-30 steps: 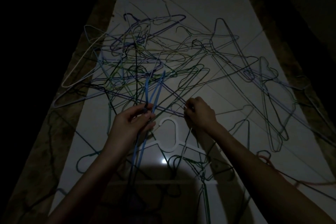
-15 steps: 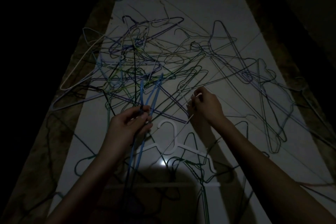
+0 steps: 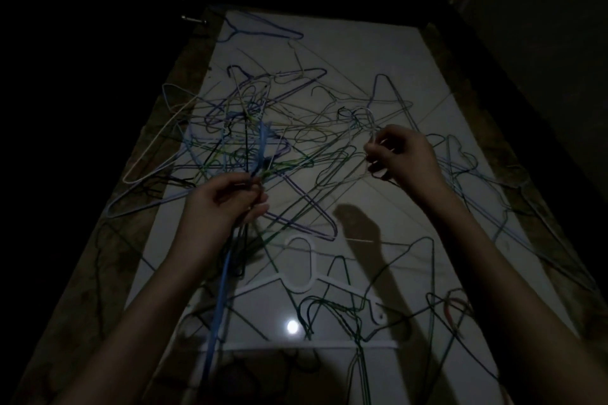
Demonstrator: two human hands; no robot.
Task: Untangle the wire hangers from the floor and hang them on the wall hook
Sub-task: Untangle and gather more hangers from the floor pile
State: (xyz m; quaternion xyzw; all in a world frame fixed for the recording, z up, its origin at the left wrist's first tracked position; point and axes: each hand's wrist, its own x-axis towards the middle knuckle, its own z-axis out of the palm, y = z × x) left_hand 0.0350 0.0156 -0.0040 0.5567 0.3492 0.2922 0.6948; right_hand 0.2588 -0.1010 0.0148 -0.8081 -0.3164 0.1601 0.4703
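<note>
Head: hanger wires (image 3: 260,154) seemingly between fingers (image 3: 253,197).

Tangled wire hangers (image 3: 263,141) across seemingly the whole floor (image 3: 362,52).

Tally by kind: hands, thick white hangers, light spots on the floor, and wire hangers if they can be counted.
Hands: 2 (left hand, right hand)
Thick white hanger: 1
Light spot: 1
Wire hangers: too tangled and dim to count
Total counted: 4
</note>
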